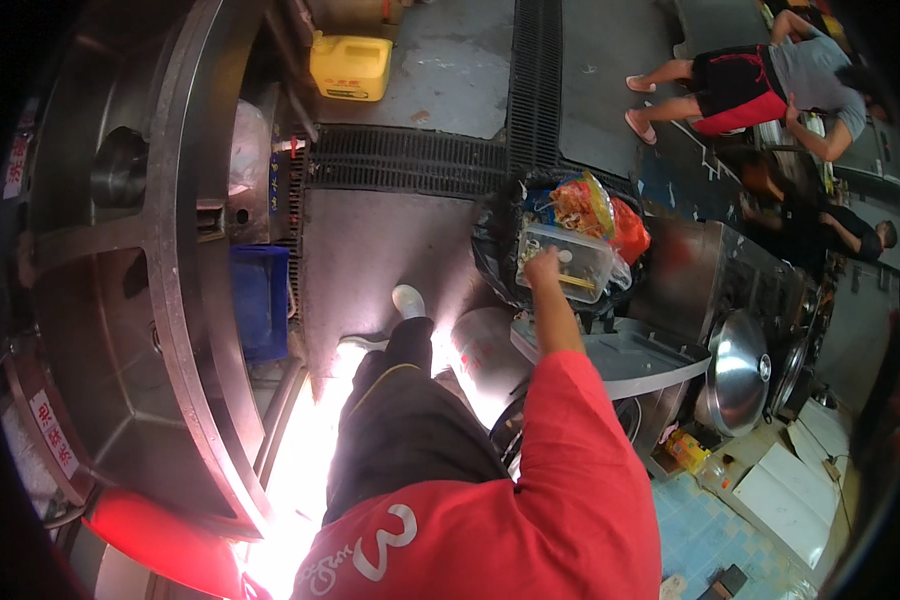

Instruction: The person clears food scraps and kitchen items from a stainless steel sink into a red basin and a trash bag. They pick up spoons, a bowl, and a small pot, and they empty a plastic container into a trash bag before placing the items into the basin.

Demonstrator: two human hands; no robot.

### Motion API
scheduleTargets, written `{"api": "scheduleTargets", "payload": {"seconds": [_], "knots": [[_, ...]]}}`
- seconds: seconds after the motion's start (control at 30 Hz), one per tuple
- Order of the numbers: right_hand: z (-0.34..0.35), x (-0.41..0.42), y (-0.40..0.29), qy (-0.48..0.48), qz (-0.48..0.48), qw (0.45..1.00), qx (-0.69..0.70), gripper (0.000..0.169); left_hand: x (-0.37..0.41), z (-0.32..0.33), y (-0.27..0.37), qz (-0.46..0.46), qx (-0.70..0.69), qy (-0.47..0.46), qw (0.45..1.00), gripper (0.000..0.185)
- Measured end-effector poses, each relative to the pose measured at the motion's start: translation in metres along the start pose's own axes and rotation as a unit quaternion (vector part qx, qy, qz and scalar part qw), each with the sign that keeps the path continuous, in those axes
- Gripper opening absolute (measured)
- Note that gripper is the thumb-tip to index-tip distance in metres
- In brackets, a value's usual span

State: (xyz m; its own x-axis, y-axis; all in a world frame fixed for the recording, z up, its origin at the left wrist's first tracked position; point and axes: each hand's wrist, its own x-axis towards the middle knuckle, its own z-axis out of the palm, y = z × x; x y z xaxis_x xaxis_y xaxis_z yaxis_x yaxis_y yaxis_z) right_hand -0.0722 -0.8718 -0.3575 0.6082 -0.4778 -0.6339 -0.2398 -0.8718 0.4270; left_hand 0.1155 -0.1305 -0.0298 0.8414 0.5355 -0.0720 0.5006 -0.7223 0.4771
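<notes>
My right hand point(542, 266) is over the left part of a clear plastic container point(589, 259), with its fingers curled downward. Whether they grip anything is hidden by the hand itself. A pair of wooden chopsticks point(576, 282) and a small white round piece point(565, 256) show in or through the container. It lies on top of a bin lined with a black bag point(493, 247). Behind it in the bin are food waste in an opened plastic wrapper point(579, 206) and a red plastic bag point(630, 231). My left hand is out of view.
A grey bin lid point(645, 356) sits below my forearm. Steel sinks point(172, 300) line the left, beside a blue plastic crate point(259, 304). A yellow jerrycan point(350, 67) stands beyond the floor grating point(405, 159). One person point(817, 82) stands far right; a steel domed lid point(736, 373) is nearer.
</notes>
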Motion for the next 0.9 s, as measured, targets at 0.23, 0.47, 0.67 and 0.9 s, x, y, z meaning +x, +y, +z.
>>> {"api": "scheduleTargets", "payload": {"seconds": [0.23,0.47,0.67,0.9], "knots": [[0.029,0.001,0.011,-0.011,0.056,0.998,0.04,0.014,-0.008,-0.041,-0.034,0.012,-0.023,0.019,1.0,0.038],[-0.081,0.005,0.039,0.019,0.018,0.955,0.295,0.02,-0.027,-0.113,-0.11,0.174,0.052,0.061,0.981,0.038],[-0.363,-0.022,-0.054,0.323,-0.286,0.782,0.45,0.01,-0.036,-0.117,-0.224,0.024,-0.087,0.027,0.996,0.028],[-0.614,-0.155,-0.251,0.318,-0.571,0.662,0.368,0.013,-0.03,-0.11,-0.202,-0.28,-0.668,0.016,0.69,0.043]]}}
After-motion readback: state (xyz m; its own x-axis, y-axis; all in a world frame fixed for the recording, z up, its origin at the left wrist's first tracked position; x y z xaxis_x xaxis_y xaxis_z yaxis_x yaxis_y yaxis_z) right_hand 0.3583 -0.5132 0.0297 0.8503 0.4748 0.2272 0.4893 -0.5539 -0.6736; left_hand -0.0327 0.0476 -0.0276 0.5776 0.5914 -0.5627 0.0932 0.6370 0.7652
